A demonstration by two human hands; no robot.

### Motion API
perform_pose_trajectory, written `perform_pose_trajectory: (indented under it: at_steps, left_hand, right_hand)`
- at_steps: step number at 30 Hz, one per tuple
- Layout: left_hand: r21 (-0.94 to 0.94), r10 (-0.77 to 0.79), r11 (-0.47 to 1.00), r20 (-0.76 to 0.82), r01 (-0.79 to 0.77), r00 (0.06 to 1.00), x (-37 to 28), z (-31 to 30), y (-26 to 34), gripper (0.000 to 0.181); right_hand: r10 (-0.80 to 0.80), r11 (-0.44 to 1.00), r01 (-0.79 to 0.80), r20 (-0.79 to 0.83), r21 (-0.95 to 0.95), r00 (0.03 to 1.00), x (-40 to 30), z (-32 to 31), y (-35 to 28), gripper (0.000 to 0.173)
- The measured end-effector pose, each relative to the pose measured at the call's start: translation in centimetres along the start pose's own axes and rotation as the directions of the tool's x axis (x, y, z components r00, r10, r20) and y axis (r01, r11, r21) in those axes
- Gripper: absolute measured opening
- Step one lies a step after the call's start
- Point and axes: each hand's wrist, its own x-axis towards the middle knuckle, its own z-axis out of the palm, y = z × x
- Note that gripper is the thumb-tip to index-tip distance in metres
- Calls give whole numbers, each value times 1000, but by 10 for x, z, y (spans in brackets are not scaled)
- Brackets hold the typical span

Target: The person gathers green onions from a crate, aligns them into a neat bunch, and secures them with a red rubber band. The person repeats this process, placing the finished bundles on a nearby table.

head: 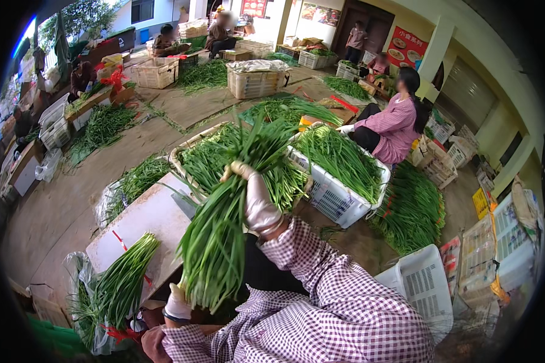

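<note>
A large bunch of long green leafy stalks, apparently garlic chives [218, 227], hangs at a slant in front of me. My right hand [254, 195], in a pale glove, is closed around its upper part. At the bunch's lower end my left hand [179, 301], also gloved, holds the pale stalk ends. A smaller bunch of the greens [127, 272] lies over the low white board [154, 218], with a red tie [119, 240] lying under it. Behind the held bunch, a basket [175, 156] is heaped with loose greens, partly hidden by my right hand and the bunch.
A white plastic crate [331, 199] full of greens stands right of the basket. Beyond it sits a co-worker [390, 122]. Bundled greens [408, 208] lie on the floor at right, near an upright white crate [422, 277]. Loose greens [141, 181] lie past the board; several people sit farther back.
</note>
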Motion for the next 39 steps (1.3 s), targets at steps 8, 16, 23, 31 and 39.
perform_pose_trajectory:
  at_steps: [8, 16, 23, 31, 39]
  left_hand:
    - [643, 262, 633, 345, -431, 901, -16, 21, -53, 33]
    - [56, 194, 977, 175, -207, 965, -48, 30, -31, 46]
    - [783, -105, 499, -370, 370, 923, -80, -30, -67, 33]
    - [291, 313, 939, -512, -181, 800, -19, 10, -50, 32]
    - [-71, 17, 996, -409, -50, 912, 37, -17, -38, 59]
  right_hand:
    - [-505, 753, 437, -7, -491, 863, 55, -49, 6, 23]
    - [-58, 994, 61, 38, -86, 998, 54, -67, -18, 18]
    - [-220, 973, 219, -9, -70, 976, 72, -57, -27, 15]
    - [-211, 974, 213, 35, -83, 977, 79, -56, -28, 16]
    - [-77, 996, 84, 172, -31, 982, 67, -57, -31, 15]
